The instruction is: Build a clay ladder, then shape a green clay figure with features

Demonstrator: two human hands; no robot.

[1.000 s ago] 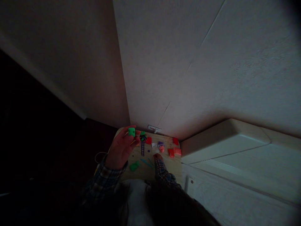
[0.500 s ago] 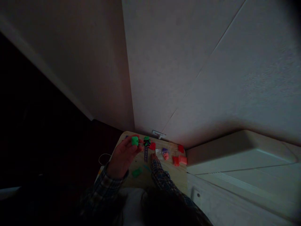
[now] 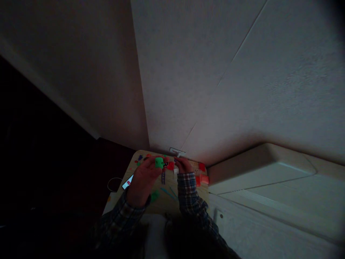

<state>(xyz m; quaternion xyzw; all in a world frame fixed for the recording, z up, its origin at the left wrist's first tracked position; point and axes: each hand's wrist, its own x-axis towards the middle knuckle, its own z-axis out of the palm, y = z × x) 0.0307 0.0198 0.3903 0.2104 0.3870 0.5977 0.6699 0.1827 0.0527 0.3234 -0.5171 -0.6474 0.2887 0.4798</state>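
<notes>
In dim light, my left hand (image 3: 142, 180) is raised over a small wooden table (image 3: 161, 201) and pinches a bright green block (image 3: 159, 162) between its fingertips. My right hand (image 3: 184, 165), in a plaid sleeve, reaches to the table's far side and curls next to a small dark and green piece (image 3: 166, 164); what it holds, if anything, is hidden. A purple ladder-shaped piece (image 3: 163, 178) lies below the block. Red blocks (image 3: 202, 173) lie at the table's right edge, and another green piece (image 3: 154, 196) lies near my left wrist.
A lit phone screen (image 3: 127, 182) lies at the table's left edge, with several small coloured pieces (image 3: 140, 158) at the far left corner. A white wall socket (image 3: 176, 151) sits behind the table. A white bed or cabinet (image 3: 269, 187) adjoins on the right. The left is dark.
My right hand has moved forward from the table's middle to its far side, beside the green block. My left hand shifted slightly right with the block. The phone screen now shows.
</notes>
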